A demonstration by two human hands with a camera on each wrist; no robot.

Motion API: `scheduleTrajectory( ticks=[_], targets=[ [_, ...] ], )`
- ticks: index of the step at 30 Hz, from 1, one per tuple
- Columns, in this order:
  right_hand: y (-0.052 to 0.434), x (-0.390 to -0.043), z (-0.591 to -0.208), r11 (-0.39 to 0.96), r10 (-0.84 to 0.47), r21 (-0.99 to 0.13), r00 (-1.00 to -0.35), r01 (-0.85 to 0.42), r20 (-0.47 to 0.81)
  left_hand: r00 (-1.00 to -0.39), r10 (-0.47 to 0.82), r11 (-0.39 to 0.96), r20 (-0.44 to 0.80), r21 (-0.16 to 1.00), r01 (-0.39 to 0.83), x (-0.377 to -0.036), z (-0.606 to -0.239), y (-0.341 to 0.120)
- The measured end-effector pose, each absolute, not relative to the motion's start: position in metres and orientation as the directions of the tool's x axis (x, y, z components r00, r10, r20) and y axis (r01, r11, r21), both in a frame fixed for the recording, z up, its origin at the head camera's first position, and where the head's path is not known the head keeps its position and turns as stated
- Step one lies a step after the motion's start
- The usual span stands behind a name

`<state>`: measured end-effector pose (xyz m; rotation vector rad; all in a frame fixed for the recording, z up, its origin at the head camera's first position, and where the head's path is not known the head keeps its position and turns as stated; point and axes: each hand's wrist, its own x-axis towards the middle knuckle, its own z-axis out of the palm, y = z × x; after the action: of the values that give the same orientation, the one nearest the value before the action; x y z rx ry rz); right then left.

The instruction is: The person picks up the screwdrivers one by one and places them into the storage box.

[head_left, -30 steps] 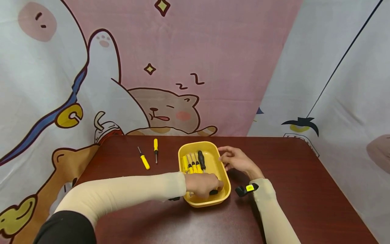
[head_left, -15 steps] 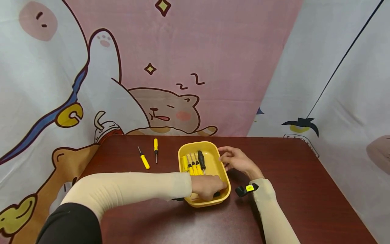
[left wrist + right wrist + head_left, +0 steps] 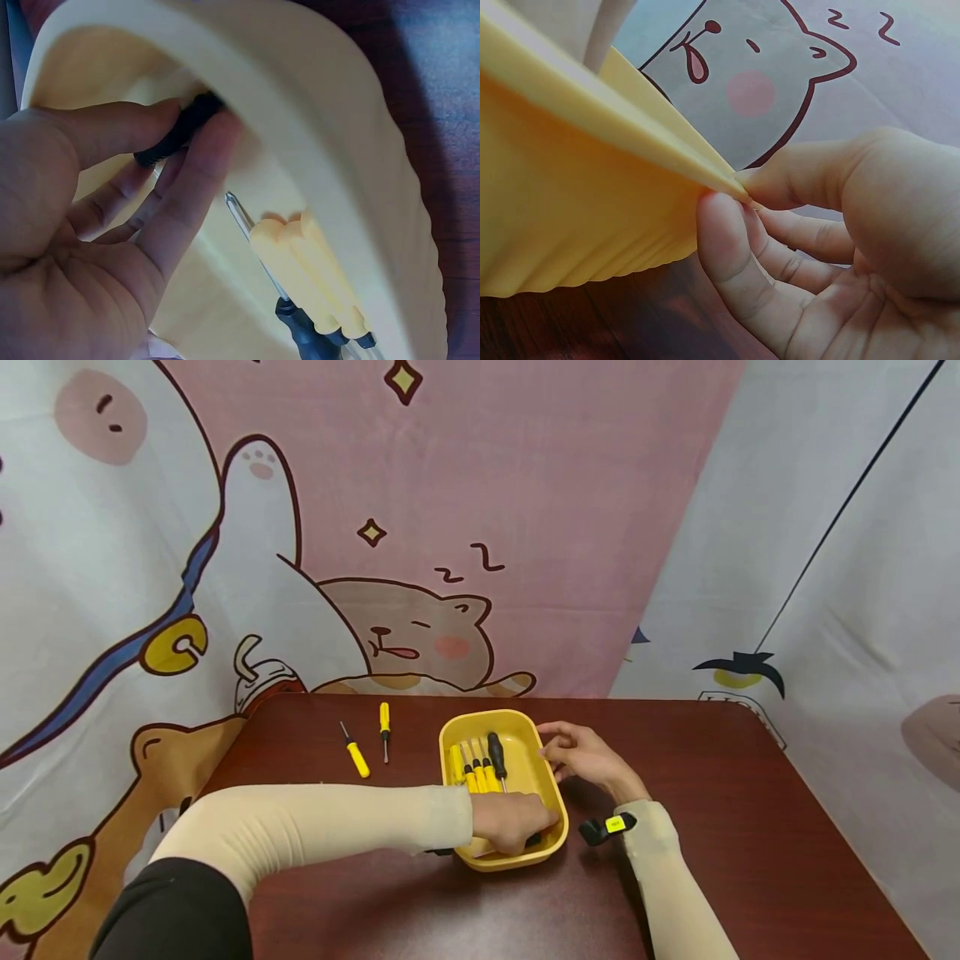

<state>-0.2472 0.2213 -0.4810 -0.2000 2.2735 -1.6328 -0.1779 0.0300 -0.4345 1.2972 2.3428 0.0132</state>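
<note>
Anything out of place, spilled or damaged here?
No visible spill or damage. Oddly, a slanted yellow-and-black screwdriver and a straighter one lie outside the yellow plastic tray holding similar screwdrivers, tips pointing roughly opposite ways.

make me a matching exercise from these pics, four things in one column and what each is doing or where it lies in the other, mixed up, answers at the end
Column 1
1. left hand
2. right hand
3. black-handled screwdriver beside the yellow handles
4. leftmost yellow screwdriver

Column 2
A. lying in the yellow tray, held by neither hand
B. pinching the tray's rim
C. lying on the table, outside the tray
D. pinching a black handle inside the tray

Right pairs: 1-D, 2-B, 3-A, 4-C
</note>
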Motion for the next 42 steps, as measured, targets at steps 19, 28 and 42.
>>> scheduleTrajectory(
  ticks=[19, 28, 42],
  targets=[
    [0.221, -0.246, -0.479, 0.321, -0.315, -0.945, -0.933, 0.07, -0.176, -0.462, 0.835, 0.52, -0.298, 0.158, 0.839, -0.187, -0.419, 0.027],
    [0.22, -0.246, -0.478, 0.321, -0.305, -0.944, -0.934, 0.082, -0.185, -0.552, 0.787, 0.597, -0.274, 0.118, 0.793, -0.193, -0.413, 0.021],
    [0.222, -0.248, -0.481, 0.32, -0.329, -0.945, -0.929, 0.059, -0.17, -0.708, 0.684, 0.729, -0.174, 0.13, 0.672, -0.209, -0.41, -0.004]
  ],
)
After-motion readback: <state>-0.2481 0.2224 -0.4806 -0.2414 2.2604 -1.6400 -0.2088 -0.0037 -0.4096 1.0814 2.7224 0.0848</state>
